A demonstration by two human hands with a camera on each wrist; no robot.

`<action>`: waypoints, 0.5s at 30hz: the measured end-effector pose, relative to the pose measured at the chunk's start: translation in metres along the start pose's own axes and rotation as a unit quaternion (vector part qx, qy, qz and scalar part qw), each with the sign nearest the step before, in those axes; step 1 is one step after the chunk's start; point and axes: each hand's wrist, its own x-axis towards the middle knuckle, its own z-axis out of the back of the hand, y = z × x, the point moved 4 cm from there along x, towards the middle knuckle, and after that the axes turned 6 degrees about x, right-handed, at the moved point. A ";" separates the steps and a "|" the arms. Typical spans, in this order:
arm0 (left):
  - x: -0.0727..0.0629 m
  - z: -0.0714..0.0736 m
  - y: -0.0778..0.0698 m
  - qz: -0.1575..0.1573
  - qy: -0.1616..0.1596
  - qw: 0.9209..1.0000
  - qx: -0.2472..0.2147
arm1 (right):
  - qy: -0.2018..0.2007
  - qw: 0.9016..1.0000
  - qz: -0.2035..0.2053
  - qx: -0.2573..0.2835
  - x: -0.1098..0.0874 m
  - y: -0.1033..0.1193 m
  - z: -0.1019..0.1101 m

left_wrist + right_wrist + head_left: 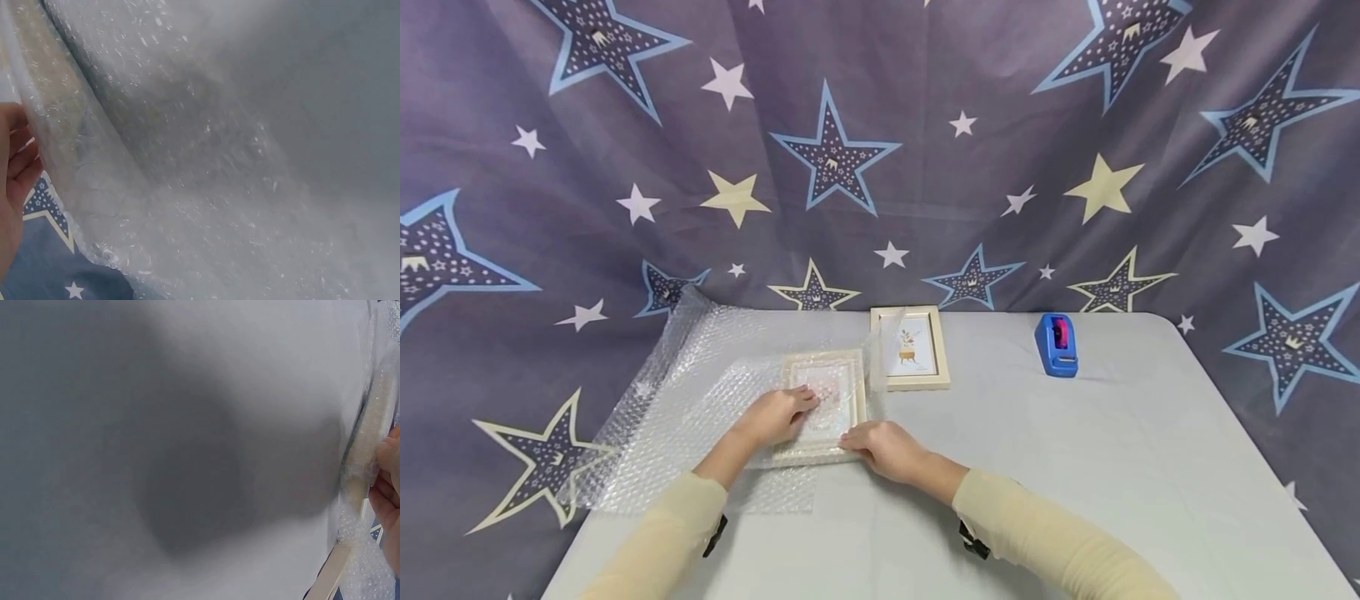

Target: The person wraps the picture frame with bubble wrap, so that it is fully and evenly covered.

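A light wooden picture frame [857, 383] lies face up under clear bubble wrap [658, 417], left of centre on the table. My left hand [778, 415] rests on the wrap over the picture, its fingers bent slightly. At the frame's lower right corner, my right hand [889, 450] pinches the wrapped edge. From the right wrist view, the thumb and fingers of that hand [389, 481] lie against the wrapped frame side [370, 434]. Only part of the left hand [14, 165] shows in the left wrist view, beside a raised fold of bubble wrap [81, 131].
A second wooden picture frame [942, 367] with a potted-plant print lies just behind, partly overlapped by the wrap. Farther right stands a blue tape dispenser [1057, 346] with a pink core. The white table [1075, 467] meets a star-patterned curtain [925, 183] at its back edge.
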 end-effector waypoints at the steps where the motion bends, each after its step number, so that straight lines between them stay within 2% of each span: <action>1: -0.001 0.001 -0.001 0.002 0.005 1.000 -0.005 | 0.001 1.000 0.001 0.000 0.000 0.000 0.001; 11: -0.022 0.003 -0.017 -0.004 0.014 0.999 -0.030 | 0.003 1.000 0.002 -0.005 0.000 -0.001 -0.002; 15: -0.027 0.005 -0.023 0.007 0.027 0.999 -0.037 | 0.004 1.000 0.004 -0.002 0.001 -0.002 -0.002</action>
